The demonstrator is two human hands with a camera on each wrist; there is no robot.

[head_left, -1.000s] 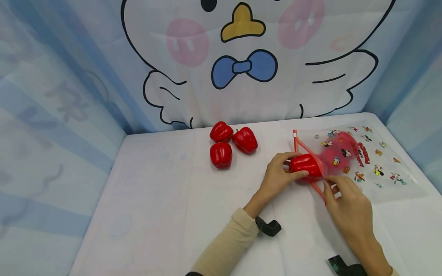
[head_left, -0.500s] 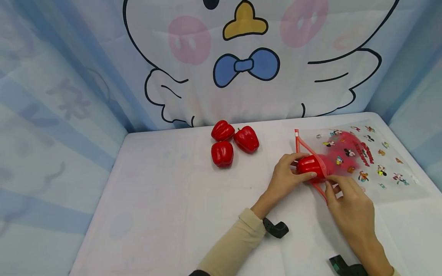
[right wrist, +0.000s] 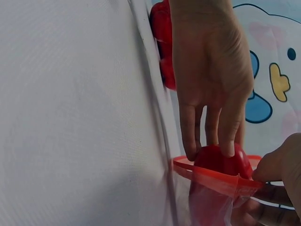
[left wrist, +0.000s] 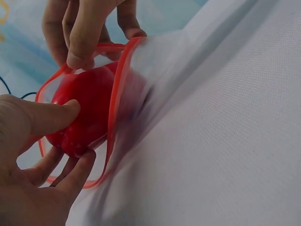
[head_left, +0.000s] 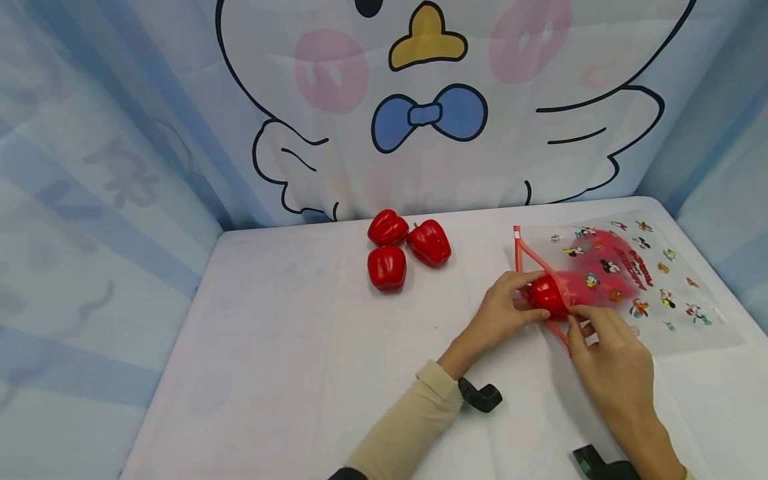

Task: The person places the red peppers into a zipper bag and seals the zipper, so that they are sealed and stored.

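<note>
The glossy red pepper is sitting partly inside the mouth of the printed clear bag; it is looking light, stiff and a little slippery (probably hollow plastic). Your left hand is gripping its exposed end, a sensible hold, while your right hand is pinching the bag's floppy red rim. Three more peppers are lying farther left on the bench.

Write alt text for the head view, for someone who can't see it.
A person's left-hand grip holds a red bell pepper partway into the mouth of a clear cartoon-printed bag, while the right-hand grip pinches its red rim. More red shows through the bag. Three other red peppers sit together on a white table before a cartoon backdrop.
</note>
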